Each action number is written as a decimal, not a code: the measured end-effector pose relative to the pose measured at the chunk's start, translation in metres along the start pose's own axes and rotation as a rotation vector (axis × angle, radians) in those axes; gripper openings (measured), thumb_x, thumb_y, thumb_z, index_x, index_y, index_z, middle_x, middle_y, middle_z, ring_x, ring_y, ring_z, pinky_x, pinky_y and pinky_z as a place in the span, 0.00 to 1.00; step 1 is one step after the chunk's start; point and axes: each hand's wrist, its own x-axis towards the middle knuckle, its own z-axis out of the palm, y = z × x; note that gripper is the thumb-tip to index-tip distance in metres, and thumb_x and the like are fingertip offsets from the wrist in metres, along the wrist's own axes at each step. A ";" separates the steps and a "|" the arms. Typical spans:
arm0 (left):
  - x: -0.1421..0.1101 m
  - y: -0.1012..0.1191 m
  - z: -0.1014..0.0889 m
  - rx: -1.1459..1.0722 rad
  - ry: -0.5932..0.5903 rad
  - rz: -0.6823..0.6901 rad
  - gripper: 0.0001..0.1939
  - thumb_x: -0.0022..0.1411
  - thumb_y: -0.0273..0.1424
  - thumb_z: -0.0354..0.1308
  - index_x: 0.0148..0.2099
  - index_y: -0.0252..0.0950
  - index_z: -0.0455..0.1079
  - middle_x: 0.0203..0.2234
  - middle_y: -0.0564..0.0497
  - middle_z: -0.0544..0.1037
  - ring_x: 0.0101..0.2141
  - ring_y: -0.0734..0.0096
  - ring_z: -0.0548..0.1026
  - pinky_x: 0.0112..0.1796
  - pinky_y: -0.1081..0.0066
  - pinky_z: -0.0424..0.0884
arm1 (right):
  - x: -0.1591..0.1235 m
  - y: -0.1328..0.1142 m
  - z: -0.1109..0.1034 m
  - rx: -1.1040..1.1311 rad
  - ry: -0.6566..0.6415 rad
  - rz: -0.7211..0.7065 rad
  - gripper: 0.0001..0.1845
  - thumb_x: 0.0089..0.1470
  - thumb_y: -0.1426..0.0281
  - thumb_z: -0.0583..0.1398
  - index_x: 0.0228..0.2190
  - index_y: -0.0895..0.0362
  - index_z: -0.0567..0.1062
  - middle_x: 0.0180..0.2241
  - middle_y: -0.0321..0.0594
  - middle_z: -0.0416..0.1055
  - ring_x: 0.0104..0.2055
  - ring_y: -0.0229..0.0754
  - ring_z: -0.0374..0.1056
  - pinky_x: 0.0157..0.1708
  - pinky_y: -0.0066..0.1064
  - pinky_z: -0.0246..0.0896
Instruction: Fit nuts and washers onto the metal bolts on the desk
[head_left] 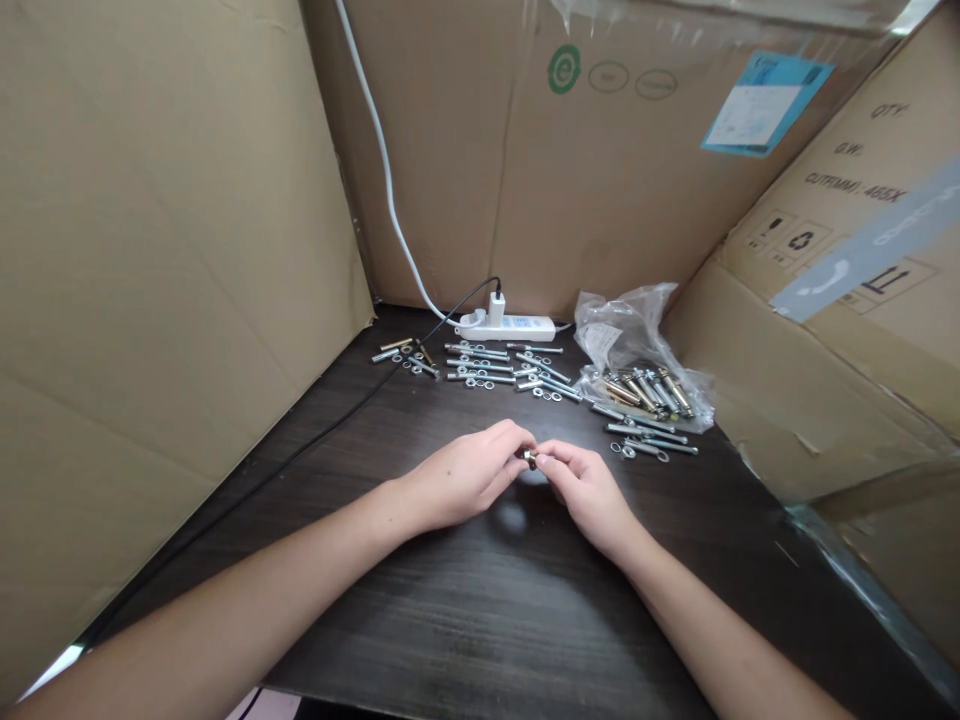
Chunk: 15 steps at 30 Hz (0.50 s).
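Note:
Over the middle of the dark table, my left hand and my right hand meet at their fingertips. Between them is an expansion bolt; only its shiny nut end shows, and the left fingers cover the rest. My left fingers are wrapped round it, while the right thumb and forefinger pinch at its end. Beyond the hands lie rows of loose bolts with nuts and washers. To the right, more bolts and washers lie near a clear plastic bag holding several assembled expansion bolts.
A white power strip with a plugged-in charger sits at the back. Its black cable runs across the table's left side. Cardboard boxes wall in the left, back and right. Metal sleeves and small parts lie at back left.

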 end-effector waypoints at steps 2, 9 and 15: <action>-0.001 0.000 0.002 -0.040 0.027 -0.023 0.09 0.67 0.30 0.47 0.48 0.37 0.59 0.40 0.50 0.72 0.38 0.70 0.72 0.39 0.70 0.67 | 0.000 -0.001 0.000 -0.023 0.013 -0.015 0.14 0.54 0.61 0.56 0.28 0.59 0.72 0.24 0.35 0.66 0.26 0.35 0.60 0.27 0.27 0.54; 0.000 -0.003 0.006 -0.151 0.103 -0.004 0.05 0.63 0.31 0.50 0.41 0.37 0.62 0.32 0.52 0.70 0.32 0.73 0.69 0.35 0.71 0.67 | -0.002 -0.001 0.000 -0.115 0.023 -0.081 0.13 0.54 0.63 0.55 0.28 0.59 0.73 0.27 0.37 0.69 0.30 0.39 0.63 0.31 0.28 0.57; 0.001 -0.002 0.005 -0.229 0.113 0.005 0.05 0.62 0.28 0.51 0.41 0.36 0.63 0.31 0.53 0.71 0.31 0.74 0.69 0.35 0.73 0.67 | -0.004 -0.001 0.003 -0.076 0.016 -0.071 0.12 0.53 0.63 0.56 0.29 0.59 0.72 0.25 0.37 0.68 0.30 0.40 0.64 0.32 0.29 0.58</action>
